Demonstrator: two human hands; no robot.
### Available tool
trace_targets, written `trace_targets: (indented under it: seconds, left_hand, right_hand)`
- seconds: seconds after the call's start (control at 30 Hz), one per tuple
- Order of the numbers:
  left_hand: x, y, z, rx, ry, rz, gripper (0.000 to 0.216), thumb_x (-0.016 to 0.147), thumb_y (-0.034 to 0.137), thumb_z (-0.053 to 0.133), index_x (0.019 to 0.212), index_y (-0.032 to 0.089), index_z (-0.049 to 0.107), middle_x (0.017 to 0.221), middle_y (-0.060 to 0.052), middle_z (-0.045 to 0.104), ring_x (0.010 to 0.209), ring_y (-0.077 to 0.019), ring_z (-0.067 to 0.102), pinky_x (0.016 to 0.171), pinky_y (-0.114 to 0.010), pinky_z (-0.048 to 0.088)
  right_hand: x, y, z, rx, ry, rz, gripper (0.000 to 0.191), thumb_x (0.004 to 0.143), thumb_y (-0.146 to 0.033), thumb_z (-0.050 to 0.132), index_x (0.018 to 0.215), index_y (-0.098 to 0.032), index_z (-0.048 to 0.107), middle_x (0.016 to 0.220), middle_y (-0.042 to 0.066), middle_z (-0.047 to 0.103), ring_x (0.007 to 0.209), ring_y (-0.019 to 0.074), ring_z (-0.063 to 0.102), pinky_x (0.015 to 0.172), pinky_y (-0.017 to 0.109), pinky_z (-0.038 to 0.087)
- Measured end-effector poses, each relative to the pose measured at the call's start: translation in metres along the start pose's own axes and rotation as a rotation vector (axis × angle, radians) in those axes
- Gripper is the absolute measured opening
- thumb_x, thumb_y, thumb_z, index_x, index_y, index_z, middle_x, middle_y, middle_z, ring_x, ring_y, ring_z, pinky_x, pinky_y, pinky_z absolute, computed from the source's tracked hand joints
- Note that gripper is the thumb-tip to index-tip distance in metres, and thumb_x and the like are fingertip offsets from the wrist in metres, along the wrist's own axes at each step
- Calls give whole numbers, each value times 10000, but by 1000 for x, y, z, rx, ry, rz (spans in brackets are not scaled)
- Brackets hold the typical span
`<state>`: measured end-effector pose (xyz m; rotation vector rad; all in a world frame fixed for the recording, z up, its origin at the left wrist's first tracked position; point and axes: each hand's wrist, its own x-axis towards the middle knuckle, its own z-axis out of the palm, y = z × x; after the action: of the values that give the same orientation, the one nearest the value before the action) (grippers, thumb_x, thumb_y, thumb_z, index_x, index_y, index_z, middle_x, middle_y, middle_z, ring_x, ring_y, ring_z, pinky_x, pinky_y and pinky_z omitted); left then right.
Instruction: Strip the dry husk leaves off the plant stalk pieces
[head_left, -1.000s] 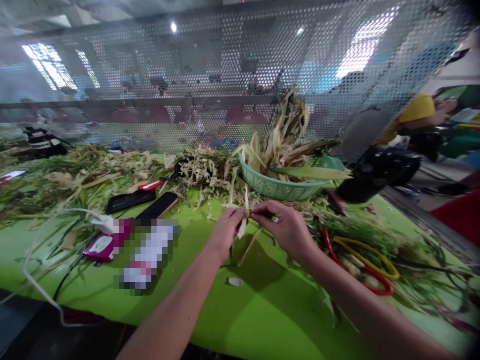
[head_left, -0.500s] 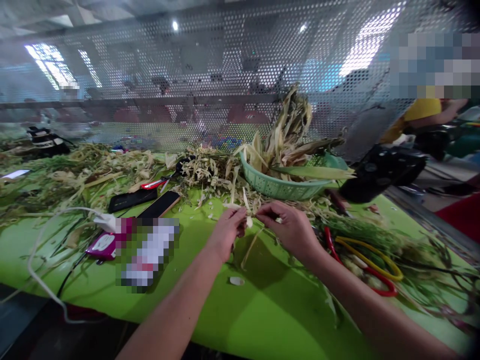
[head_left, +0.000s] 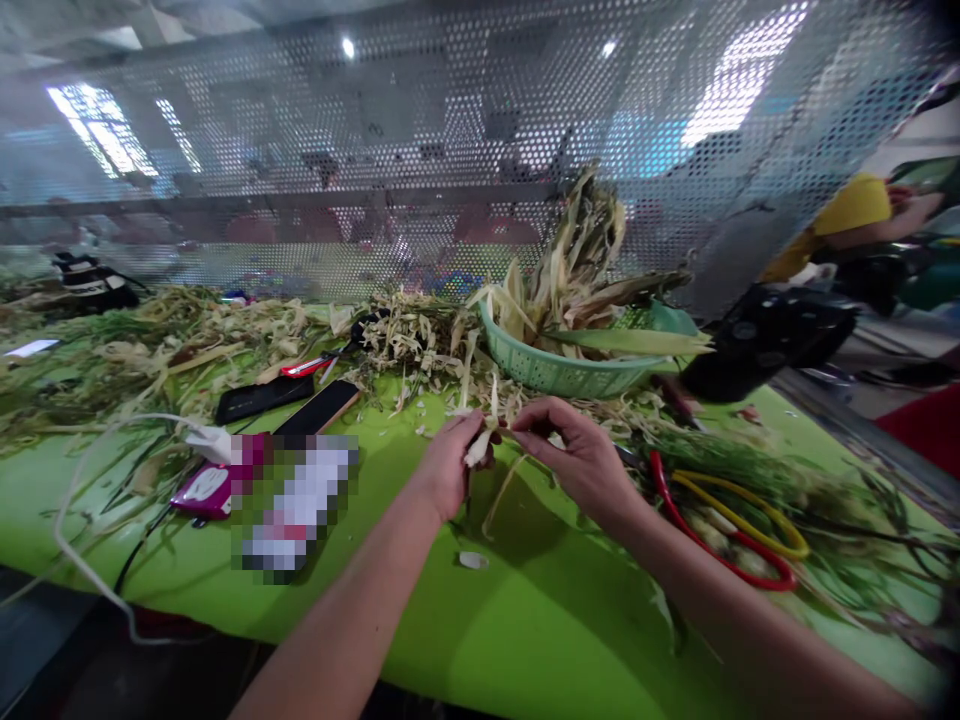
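Cream-coloured, the husk piece [head_left: 478, 448] is held between the person's two hands above the table [head_left: 450, 630] in the head view. Thumb and fingers of the left hand [head_left: 444, 468] make a narrow grip around it, one thin strip standing upright above them. The right hand [head_left: 581, 462] has thumb and forefinger drawn into a tight pinch at its right side; the exact strand between those fingertips is too small to tell. On the green surface nearer the person lies a white scrap [head_left: 473, 561].

Beyond the hands stands a green basket [head_left: 566, 378] with dried husks [head_left: 574, 260] rising out of it, and just left of it a heap of trimmings [head_left: 412, 335]. To the right, a red handle [head_left: 784, 578] and a yellow loop [head_left: 796, 549] lie beside feathery greens [head_left: 806, 485]. At left are a black phone [head_left: 321, 408] and a purple device [head_left: 204, 490] with a white plug [head_left: 208, 442]. Perforated metal sheet [head_left: 420, 130] screens the back; a yellow sleeve [head_left: 853, 208] shows far right.
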<state>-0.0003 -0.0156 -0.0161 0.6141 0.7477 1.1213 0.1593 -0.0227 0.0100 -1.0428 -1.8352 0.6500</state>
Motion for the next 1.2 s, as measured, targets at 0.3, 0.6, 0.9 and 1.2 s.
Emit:
trace_targets:
  seconds: [0.3, 0.6, 0.9, 1.2]
  left_hand:
    - [1, -4, 6, 34, -7, 98, 310, 703, 356, 718, 951, 185, 648, 793, -17, 647, 741, -136, 608, 698, -260, 472]
    - [-2, -2, 9, 96, 0, 46, 333, 715, 386, 699, 951, 162, 632, 796, -21, 634, 701, -127, 579, 688, -267, 450]
    - [1, -2, 3, 361, 54, 245, 263, 750, 383, 667, 727, 130, 600, 616, 17, 521, 560, -74, 451, 559, -220, 350]
    - [-4, 1, 9, -61, -10, 42, 231, 673, 264, 743, 721, 111, 576, 546, 44, 457, 437, -28, 361, 449, -174, 280]
  right_hand:
    - [-3, 8, 11, -14, -96, 244, 234, 830, -418, 575, 768, -193, 592, 658, -11, 566, 593, 137, 499, 536, 248, 373]
    - [-1, 19, 11, -35, -65, 212, 93, 810, -290, 564, 784, -202, 579, 693, -16, 601, 644, 152, 538, 595, 252, 390]
    - [-1, 5, 10, -189, -73, 111, 124, 864, -304, 550, 801, -209, 599, 720, -8, 642, 648, 155, 564, 605, 255, 392]
    - [2, 2, 2, -221, -103, 36, 129, 840, -289, 593, 750, -197, 606, 704, -6, 648, 631, 147, 568, 603, 247, 387]
